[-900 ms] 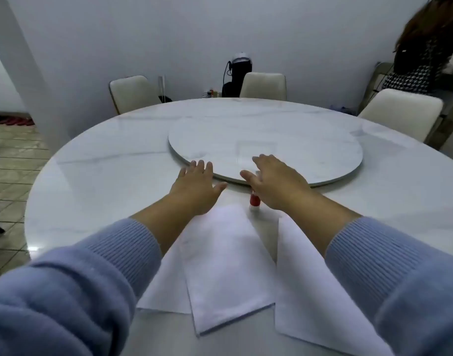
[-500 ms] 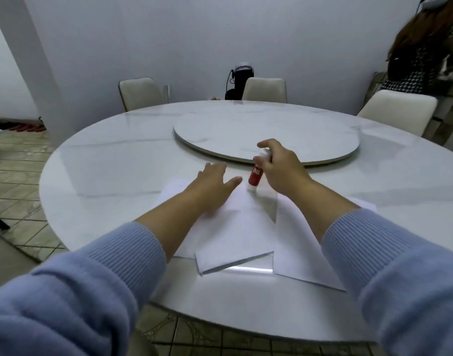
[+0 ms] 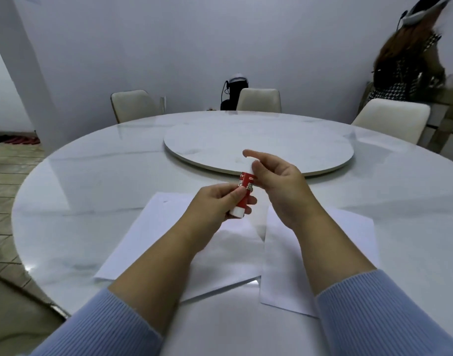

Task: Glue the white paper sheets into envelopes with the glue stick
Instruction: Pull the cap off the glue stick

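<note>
A red glue stick (image 3: 244,194) with white ends is held tilted above the table, between both hands. My left hand (image 3: 215,206) grips its lower red body. My right hand (image 3: 276,181) is closed around its upper white cap. Below them several white paper sheets lie on the marble table: one at the left (image 3: 153,227), a folded one in the middle (image 3: 228,258), and one at the right (image 3: 323,247). My forearms cover parts of the sheets.
A round turntable (image 3: 258,142) sits at the centre of the round marble table (image 3: 91,176). Three cream chairs stand at the far side. A person (image 3: 410,68) is at the back right. The table's near edge is close to my body.
My right hand has lifted the glue stick off the table. My left hand left the paper and took the stick's lower body. The camera moved back.
</note>
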The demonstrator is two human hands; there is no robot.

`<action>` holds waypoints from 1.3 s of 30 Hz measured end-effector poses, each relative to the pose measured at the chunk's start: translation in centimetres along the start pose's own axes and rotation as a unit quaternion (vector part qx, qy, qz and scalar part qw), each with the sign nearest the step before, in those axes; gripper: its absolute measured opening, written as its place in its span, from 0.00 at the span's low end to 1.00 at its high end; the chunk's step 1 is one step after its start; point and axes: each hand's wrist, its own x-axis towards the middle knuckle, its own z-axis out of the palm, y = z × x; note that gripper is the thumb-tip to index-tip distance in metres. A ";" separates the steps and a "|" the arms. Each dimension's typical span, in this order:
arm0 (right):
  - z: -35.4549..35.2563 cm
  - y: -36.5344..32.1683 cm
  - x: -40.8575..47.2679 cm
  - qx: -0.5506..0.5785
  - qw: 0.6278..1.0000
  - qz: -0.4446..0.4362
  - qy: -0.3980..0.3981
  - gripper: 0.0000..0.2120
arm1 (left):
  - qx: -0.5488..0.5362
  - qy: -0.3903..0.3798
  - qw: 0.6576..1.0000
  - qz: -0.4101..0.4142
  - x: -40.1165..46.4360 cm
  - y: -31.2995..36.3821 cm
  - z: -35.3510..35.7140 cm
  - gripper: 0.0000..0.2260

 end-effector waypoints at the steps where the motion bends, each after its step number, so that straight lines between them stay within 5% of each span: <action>1: -0.1 0.1 0.0 0.002 1.000 -0.005 -0.005 0.12 | -0.012 -0.001 1.000 -0.003 0.1 -0.1 0.0 0.08; 8: 0.8 0.3 0.1 0.026 0.999 -0.011 0.043 0.07 | -0.048 -0.012 0.999 0.006 0.1 -0.2 0.1 0.15; 15: 0.6 0.2 -0.3 0.055 0.998 0.013 -0.018 0.10 | -0.081 -0.019 0.997 -0.003 0.1 -0.3 0.3 0.11; 20: 1.0 0.2 -0.4 0.030 0.998 -0.005 0.049 0.07 | -0.060 -0.031 0.998 -0.008 -0.1 -0.5 0.5 0.10; 39: 1.7 0.4 -0.8 0.048 0.998 0.014 0.033 0.07 | -0.071 -0.021 0.997 -0.009 0.1 -0.8 0.2 0.10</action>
